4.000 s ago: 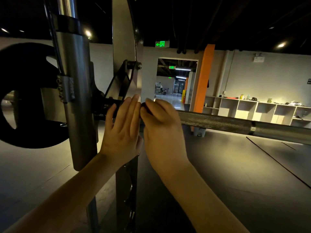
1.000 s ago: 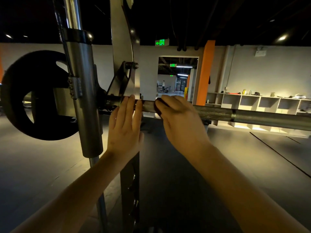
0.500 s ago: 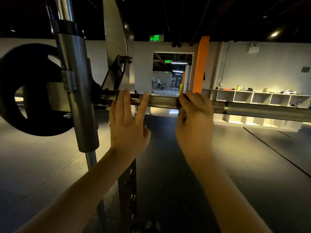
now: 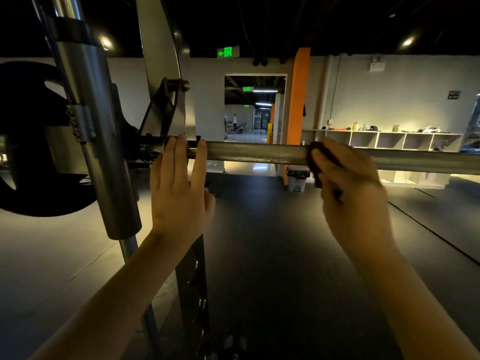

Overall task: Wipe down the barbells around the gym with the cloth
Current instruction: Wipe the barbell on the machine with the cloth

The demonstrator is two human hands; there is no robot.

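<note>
Rack upright [image 4: 98, 141] and dark weight plate [image 4: 31, 141] stand at left. The barbell [image 4: 259, 153] runs level across the view, its left end in the rack. Step in hand, by judgement: wiping the knurled shaft, roughly mid-length.

Left hand [image 4: 179, 193] is flat, fingers straight, resting on the bar just beside the rack. Right hand [image 4: 350, 188] is well apart from it, fingers curled over a dark cloth [image 4: 315, 157] pressed onto the bar.

Next move probably calls for a firm slide along the length to the right, bar steadied.
</note>
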